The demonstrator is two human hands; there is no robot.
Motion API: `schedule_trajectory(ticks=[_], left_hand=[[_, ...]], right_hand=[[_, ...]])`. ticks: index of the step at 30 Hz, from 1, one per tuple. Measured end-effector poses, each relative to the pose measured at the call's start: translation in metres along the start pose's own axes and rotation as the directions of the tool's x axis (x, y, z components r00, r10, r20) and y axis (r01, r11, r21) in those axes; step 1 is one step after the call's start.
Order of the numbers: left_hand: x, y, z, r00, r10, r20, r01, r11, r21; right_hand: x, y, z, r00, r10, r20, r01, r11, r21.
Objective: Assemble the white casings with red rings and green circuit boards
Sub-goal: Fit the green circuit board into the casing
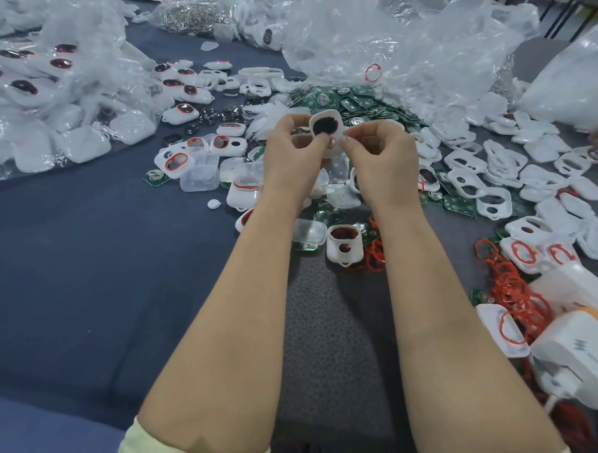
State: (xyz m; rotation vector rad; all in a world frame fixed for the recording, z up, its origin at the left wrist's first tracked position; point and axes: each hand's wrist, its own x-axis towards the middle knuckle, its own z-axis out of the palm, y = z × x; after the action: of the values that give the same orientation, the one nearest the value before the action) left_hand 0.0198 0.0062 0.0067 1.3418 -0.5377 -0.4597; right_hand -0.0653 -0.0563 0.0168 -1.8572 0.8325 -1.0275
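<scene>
Both hands hold one white casing point(334, 121) up above the table's middle; its oval opening looks dark. My left hand point(293, 152) pinches its left edge, my right hand point(379, 152) its lower right edge. Green circuit boards point(371, 103) lie heaped just beyond the hands. Loose red rings point(510, 286) pile at the right. Another white casing with a red ring point(344, 243) stands on the table between my forearms.
Finished casings with red rings point(185, 111) lie at the left, partly in clear plastic bags point(66, 99). Empty white casings point(492, 172) spread at the right. A big crumpled bag point(403, 36) rises behind. White boxes point(583, 348) sit at the right edge. Blue table cloth point(88, 250) at left.
</scene>
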Motion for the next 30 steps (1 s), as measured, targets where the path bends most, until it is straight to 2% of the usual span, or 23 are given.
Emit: schedule_trajectory(ticks=[8, 13, 18, 23, 27, 30], left_hand=[[-0.0022, 0.0018, 0.0049, 0.995, -0.024, 0.092, 0.034, 0.994, -0.107], [-0.0035, 0.0019, 0.0055, 0.99, -0.036, 0.136, 0.047, 0.996, -0.078], [-0.0048, 0.0025, 0.0072, 0.995, 0.009, 0.098, -0.012, 0.999, 0.033], [-0.0037, 0.0011, 0.0057, 0.996, 0.063, 0.056, -0.069, 0.991, 0.113], [-0.0036, 0.0009, 0.005, 0.993, 0.098, 0.067, -0.106, 0.985, 0.138], [-0.0038, 0.0013, 0.004, 0.989, 0.101, 0.104, -0.115, 0.983, 0.144]], right_hand=[[0.0019, 0.0027, 0.0064, 1.0, 0.026, -0.008, -0.027, 0.997, -0.068], [0.0015, 0.0031, 0.0069, 0.999, 0.045, -0.027, -0.047, 0.996, -0.078], [-0.0026, 0.0006, 0.0093, 0.998, 0.007, -0.065, -0.012, 0.998, -0.068], [-0.0032, 0.0012, 0.0108, 0.996, -0.014, -0.09, 0.018, 0.999, 0.047], [0.0013, 0.0037, 0.0059, 0.991, 0.128, 0.029, -0.131, 0.966, 0.225], [0.0039, 0.0043, 0.0024, 0.975, 0.197, 0.1, -0.218, 0.931, 0.293]])
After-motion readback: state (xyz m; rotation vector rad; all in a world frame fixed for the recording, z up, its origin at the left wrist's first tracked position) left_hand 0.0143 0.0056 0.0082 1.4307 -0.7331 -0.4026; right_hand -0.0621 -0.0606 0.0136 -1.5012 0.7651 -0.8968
